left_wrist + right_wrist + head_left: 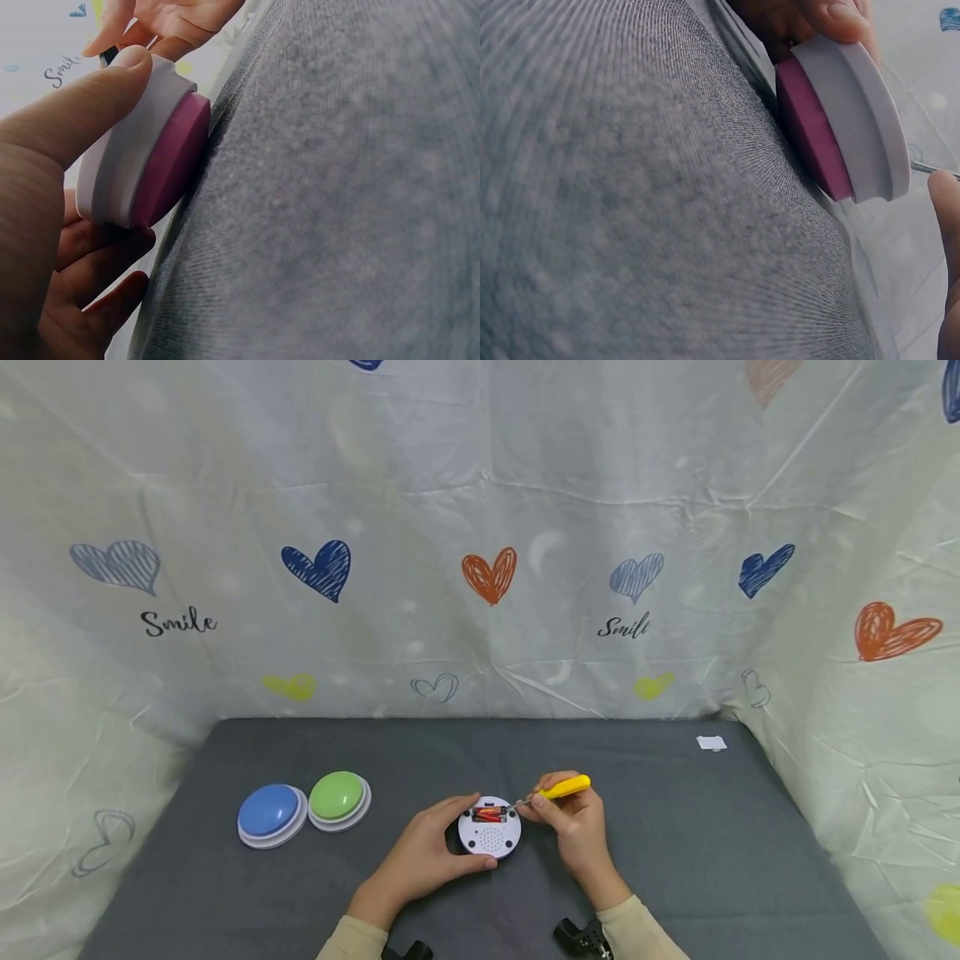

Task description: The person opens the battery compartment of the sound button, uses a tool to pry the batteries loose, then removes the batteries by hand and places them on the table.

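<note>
A round white push-button (pixel 491 842) lies underside up, its battery compartment uncovered. Inside the compartment sit red-and-black batteries (pixel 489 814). Its pink cap (pixel 174 161) faces down to the cloth in the left wrist view. My left hand (pixel 427 850) grips the button's rim, thumb on the near side and fingers on the far side. With my right hand (pixel 573 831) I hold a screwdriver (pixel 566 787) by its yellow handle. The metal shaft (pixel 930 169) points left to the compartment's right end; whether the tip touches a battery is too small to tell.
To the left stand a blue push-button (pixel 268 812) and a green push-button (pixel 337 797), both cap up. A small white piece (pixel 711 742) lies at the back right of the grey cloth-covered table (pixel 675 827). A heart-printed curtain (pixel 405 527) hangs behind and at the sides.
</note>
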The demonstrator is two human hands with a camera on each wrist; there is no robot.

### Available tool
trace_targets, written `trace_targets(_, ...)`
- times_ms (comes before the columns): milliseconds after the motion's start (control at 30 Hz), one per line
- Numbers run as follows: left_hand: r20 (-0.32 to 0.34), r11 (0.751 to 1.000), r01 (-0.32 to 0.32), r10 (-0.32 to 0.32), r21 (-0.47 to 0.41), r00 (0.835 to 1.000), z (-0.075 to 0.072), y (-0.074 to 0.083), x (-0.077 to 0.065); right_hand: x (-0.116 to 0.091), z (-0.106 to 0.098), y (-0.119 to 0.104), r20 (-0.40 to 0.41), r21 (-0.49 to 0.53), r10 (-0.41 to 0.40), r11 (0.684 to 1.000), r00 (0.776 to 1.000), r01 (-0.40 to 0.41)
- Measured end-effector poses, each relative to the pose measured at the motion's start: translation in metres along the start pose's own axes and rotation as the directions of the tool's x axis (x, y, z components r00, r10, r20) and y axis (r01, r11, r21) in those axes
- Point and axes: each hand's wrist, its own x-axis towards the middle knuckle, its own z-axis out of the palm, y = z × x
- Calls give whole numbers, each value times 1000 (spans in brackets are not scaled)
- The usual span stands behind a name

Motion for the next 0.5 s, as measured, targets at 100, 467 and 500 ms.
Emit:
trace_targets(100, 4, 1000, 8, -8, -3, 1000, 1, -1, -1, 0, 0, 1, -4, 3, -12, 1000, 1000, 12)
trace_targets(467, 5, 1000, 17, -17, -7, 1000, 1, -2, 0, 0, 0, 0, -6, 13, -49, 999, 999, 49)
trace_targets(500, 8, 1000, 23, -23, -8, 1000, 1, -2, 0, 1, 0, 0, -5, 11, -53, 999, 999, 53)
